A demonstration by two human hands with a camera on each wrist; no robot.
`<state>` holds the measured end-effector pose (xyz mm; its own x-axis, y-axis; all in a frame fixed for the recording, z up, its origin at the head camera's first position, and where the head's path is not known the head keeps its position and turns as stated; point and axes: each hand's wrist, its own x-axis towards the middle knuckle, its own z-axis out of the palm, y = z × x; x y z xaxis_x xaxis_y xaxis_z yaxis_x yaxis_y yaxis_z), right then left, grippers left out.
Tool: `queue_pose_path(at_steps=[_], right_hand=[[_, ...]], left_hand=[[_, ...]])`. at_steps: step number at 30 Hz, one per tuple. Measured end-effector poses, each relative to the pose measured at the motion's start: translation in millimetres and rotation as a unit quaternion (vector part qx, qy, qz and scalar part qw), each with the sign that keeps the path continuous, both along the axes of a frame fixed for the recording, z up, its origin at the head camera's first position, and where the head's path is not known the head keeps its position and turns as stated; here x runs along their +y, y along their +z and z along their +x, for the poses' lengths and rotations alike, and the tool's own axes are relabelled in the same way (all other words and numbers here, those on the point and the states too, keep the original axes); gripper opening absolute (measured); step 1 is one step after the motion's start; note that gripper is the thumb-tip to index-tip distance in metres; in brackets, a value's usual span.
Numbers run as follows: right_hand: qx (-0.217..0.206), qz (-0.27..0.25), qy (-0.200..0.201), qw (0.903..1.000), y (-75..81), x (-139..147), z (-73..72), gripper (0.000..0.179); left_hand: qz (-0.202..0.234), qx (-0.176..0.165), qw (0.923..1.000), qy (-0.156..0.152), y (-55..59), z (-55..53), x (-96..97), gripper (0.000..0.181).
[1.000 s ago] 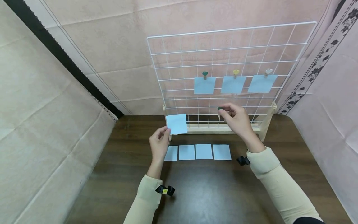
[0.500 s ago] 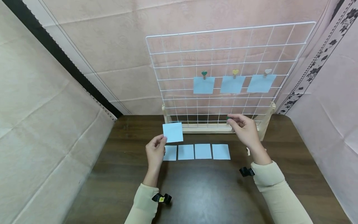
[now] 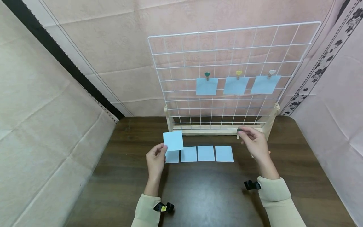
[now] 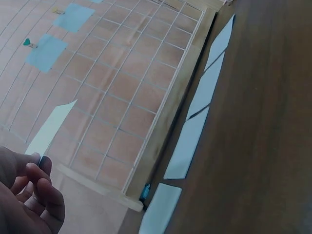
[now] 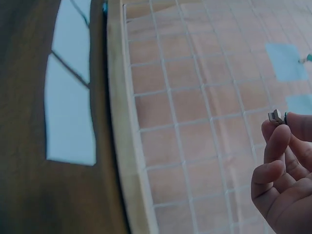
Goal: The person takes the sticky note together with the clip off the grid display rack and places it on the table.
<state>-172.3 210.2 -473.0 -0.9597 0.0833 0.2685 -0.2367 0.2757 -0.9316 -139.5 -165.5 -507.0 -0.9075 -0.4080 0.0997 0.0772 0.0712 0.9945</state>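
Observation:
Between thumb and fingers, my left hand holds up a light blue square paper note by its lower left corner, above the left end of a row of similar notes on the table. My right hand pinches a small wooden clothespin with a dark green top, in front of the rack base's right part. On the white wire grid rack, three blue notes hang in a line under clothespins topped with a green heart, a yellow heart and a white heart.
The rack stands in a pale wooden base at the back of the dark brown table. Small pale pieces lie partly hidden by my right wrist. Cloth-covered walls enclose the table at the sides and back.
Both hands have come down and toward me, the left slightly leftward with the note, the right rightward with the clothespin. The hanging notes and the table row stay put.

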Motion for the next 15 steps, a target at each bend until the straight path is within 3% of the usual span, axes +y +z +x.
queue_pose_path(at_steps=[4, 11, 15], right_hand=[[-0.019, 0.008, -0.018, 0.9996, -14.6, 11, 6.5, 0.03], [-0.068, 0.01, -0.031, 0.9972, -35.4, 24, 19.0, 0.033], [-0.092, 0.01, -0.043, 0.9948, -47.0, 31, 22.2, 0.032]], left_hand=[[0.007, -0.022, 0.9997, -0.003, 0.3, 9.3, -1.9, 0.018], [-0.008, -0.022, 0.9996, -0.019, -27.8, 15.3, -18.0, 0.02], [-0.016, -0.031, 0.9991, -0.024, -34.1, 20.8, -24.0, 0.019]])
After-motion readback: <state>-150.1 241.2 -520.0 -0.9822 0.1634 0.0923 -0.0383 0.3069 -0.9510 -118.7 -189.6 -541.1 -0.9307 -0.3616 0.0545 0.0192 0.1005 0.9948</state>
